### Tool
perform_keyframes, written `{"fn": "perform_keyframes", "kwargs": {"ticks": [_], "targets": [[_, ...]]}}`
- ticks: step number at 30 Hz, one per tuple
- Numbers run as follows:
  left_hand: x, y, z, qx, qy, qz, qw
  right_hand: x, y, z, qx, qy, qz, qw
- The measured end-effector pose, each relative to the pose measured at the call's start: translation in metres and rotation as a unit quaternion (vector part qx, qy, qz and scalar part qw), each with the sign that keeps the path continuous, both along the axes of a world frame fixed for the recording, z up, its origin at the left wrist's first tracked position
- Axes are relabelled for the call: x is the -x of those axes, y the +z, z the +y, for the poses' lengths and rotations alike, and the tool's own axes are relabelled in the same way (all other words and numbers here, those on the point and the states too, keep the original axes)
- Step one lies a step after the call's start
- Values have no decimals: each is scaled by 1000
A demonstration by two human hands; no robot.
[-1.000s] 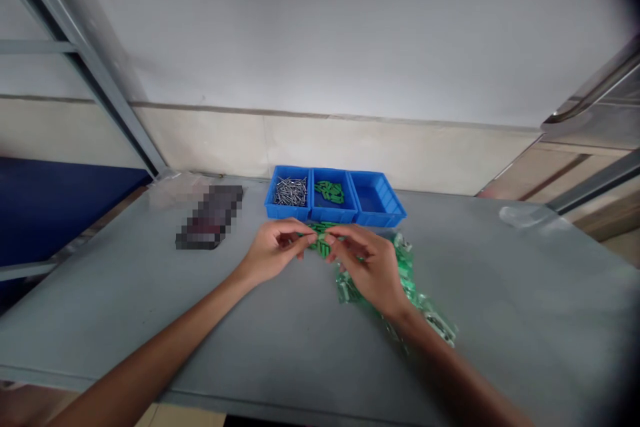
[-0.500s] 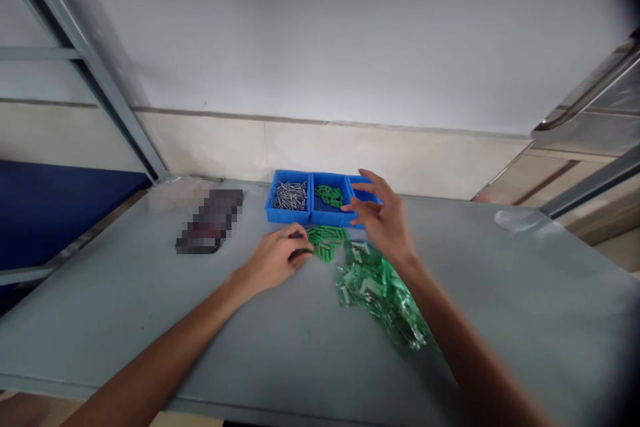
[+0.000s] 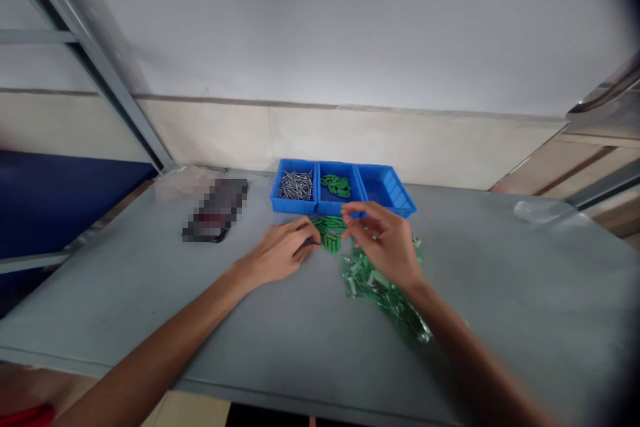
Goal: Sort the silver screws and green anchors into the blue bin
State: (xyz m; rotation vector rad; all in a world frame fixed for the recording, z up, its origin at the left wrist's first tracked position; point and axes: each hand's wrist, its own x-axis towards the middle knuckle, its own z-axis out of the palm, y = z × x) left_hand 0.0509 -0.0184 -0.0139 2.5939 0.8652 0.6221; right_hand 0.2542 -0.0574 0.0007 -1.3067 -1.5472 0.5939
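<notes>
Green plastic pieces between left hand, right hand

The head-worn camera looks forward and down (fairly close) at the table.

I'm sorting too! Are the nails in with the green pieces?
No, the nails sit in the left compartment of the blue tray, the green pieces in the middle one.

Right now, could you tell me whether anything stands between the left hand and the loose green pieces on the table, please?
Nothing visible does: the left hand sits right at the edge of the green pieces.
</notes>
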Motion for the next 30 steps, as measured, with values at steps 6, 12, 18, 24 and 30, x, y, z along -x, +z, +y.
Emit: {"fn": "perform_keyframes", "kwargs": {"ticks": [6, 12, 18, 24, 30], "targets": [[-4, 3, 1, 144, 14, -169, 975, 10, 0, -6, 61, 63, 27, 996], [-8, 7, -2, 303, 33, -299, 904, 16, -5, -8, 67, 86, 6, 994], [-9, 9, -2, 344, 17, -336, 877, 21, -5, -11, 39, 93, 3, 995], [-9, 5, -2, 303, 31, -325, 896, 22, -5, -11, 30, 101, -29, 994], [-11, 6, -9, 227, 40, -266, 936, 23, -10, -9, 22, 102, -58, 993]]}}
